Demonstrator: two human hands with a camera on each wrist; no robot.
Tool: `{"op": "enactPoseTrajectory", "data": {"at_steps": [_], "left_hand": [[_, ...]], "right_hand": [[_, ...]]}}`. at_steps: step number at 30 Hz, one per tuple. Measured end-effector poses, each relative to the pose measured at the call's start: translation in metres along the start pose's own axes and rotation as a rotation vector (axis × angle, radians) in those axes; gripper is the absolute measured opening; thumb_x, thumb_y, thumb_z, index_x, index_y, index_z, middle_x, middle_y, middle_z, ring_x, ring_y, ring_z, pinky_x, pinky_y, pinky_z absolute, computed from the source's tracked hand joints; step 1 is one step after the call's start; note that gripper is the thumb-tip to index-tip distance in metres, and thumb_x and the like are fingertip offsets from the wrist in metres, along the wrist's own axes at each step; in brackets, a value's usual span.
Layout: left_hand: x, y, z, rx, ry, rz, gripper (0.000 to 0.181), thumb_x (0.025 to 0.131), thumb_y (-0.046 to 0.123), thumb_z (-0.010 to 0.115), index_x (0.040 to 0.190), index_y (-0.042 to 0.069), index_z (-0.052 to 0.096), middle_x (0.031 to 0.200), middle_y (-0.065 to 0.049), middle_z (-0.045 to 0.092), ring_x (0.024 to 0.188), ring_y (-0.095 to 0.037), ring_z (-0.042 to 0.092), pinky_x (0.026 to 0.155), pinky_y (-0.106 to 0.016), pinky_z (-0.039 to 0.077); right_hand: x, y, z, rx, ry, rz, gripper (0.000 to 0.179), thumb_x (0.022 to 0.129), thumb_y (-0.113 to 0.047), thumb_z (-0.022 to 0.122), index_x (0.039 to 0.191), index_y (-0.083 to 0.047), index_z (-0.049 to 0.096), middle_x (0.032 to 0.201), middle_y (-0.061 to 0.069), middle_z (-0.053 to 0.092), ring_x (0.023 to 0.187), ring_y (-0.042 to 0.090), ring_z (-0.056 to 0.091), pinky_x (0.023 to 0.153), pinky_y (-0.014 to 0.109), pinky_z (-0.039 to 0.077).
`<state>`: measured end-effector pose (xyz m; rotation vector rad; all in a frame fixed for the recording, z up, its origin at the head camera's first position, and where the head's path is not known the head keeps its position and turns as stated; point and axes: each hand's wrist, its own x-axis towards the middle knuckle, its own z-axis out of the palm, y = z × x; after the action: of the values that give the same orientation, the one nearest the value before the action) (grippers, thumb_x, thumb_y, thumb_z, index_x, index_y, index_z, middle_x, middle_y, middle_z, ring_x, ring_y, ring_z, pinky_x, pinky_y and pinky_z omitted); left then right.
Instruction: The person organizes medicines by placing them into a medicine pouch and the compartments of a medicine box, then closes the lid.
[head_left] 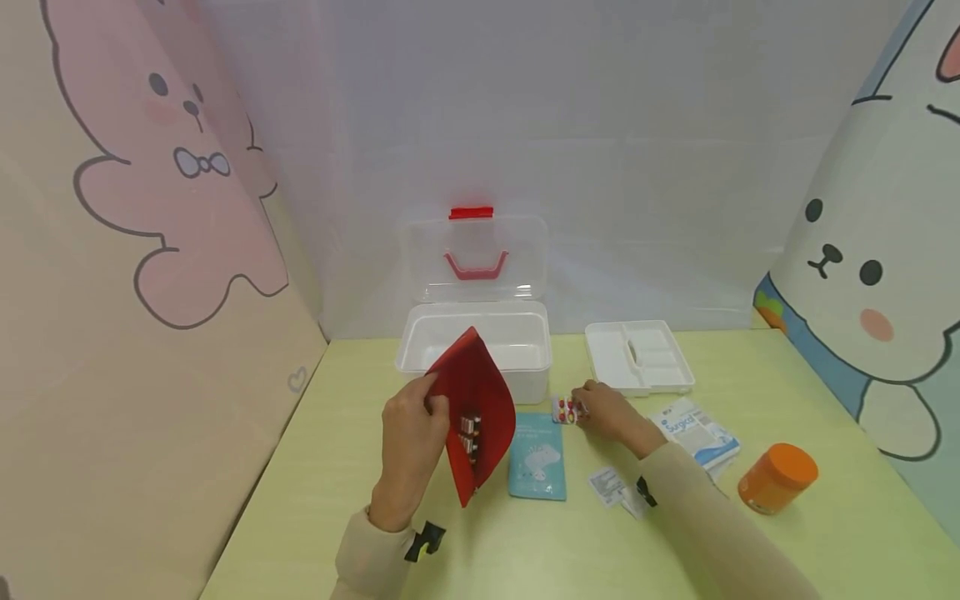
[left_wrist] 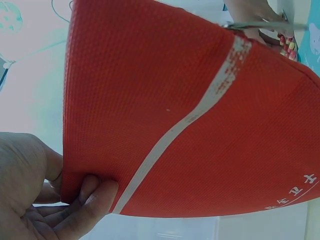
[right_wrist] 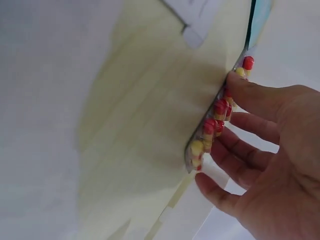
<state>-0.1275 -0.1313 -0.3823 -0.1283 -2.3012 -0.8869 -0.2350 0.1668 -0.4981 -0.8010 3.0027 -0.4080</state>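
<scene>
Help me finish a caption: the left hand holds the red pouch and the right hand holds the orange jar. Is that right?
Not the jar: the right hand holds a capsule blister pack, as the right wrist view shows.

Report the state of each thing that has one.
Red fabric pouch: held open by left hand.
Red-and-yellow capsule blister pack: pinched by right hand.
White plastic box with clear lid: open.
White plastic compartment tray: outside the box.
Orange cylindrical jar: closed.
Light-blue rectangular packet: lying flat, seal unclear.
White-and-blue rectangular packet: lying flat.
</scene>
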Motion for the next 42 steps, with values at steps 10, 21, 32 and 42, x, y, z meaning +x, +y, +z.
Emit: {"op": "enactPoseTrajectory", "data": {"at_steps": [10, 21, 32, 42], "left_hand": [[-0.001, 0.001, 0.001, -0.004, -0.023, -0.019, 0.030, 0.082, -0.005, 0.054, 0.107, -0.003, 0.072, 0.094, -0.017, 0.074, 0.073, -0.024, 0.067, 0.058, -0.031, 0.051], [0.000, 0.002, 0.001, -0.007, -0.025, -0.009, 0.030, 0.082, -0.005, 0.054, 0.107, -0.002, 0.072, 0.093, -0.016, 0.074, 0.071, -0.022, 0.066, 0.056, -0.029, 0.049], [0.000, 0.004, 0.001, -0.011, -0.026, -0.002, 0.031, 0.082, -0.005, 0.053, 0.108, -0.004, 0.071, 0.093, -0.018, 0.073, 0.070, -0.022, 0.065, 0.055, -0.027, 0.047], [0.001, 0.006, 0.000, -0.008, -0.015, 0.007, 0.031, 0.082, -0.005, 0.054, 0.108, -0.005, 0.071, 0.093, -0.018, 0.073, 0.071, -0.024, 0.065, 0.056, -0.029, 0.048]], "right_hand": [[-0.008, 0.003, -0.010, 0.090, -0.066, 0.082, 0.040, 0.078, -0.018, 0.078, 0.105, 0.002, 0.058, 0.092, 0.010, 0.052, 0.073, 0.019, 0.048, 0.066, 0.033, 0.044], [-0.015, 0.005, -0.021, 0.166, -0.057, 0.178, 0.029, 0.090, -0.011, 0.068, 0.115, 0.000, 0.058, 0.086, 0.012, 0.067, 0.068, 0.017, 0.056, 0.061, 0.031, 0.047], [-0.025, -0.004, -0.043, 0.147, 0.105, 0.087, 0.013, 0.091, -0.010, 0.064, 0.103, -0.004, 0.063, 0.083, 0.010, 0.074, 0.054, 0.009, 0.059, 0.056, 0.030, 0.047], [-0.029, -0.023, -0.075, 0.176, 0.262, 0.062, 0.013, 0.088, -0.007, 0.067, 0.096, 0.000, 0.061, 0.079, 0.013, 0.073, 0.062, 0.021, 0.068, 0.053, 0.032, 0.050]]}}
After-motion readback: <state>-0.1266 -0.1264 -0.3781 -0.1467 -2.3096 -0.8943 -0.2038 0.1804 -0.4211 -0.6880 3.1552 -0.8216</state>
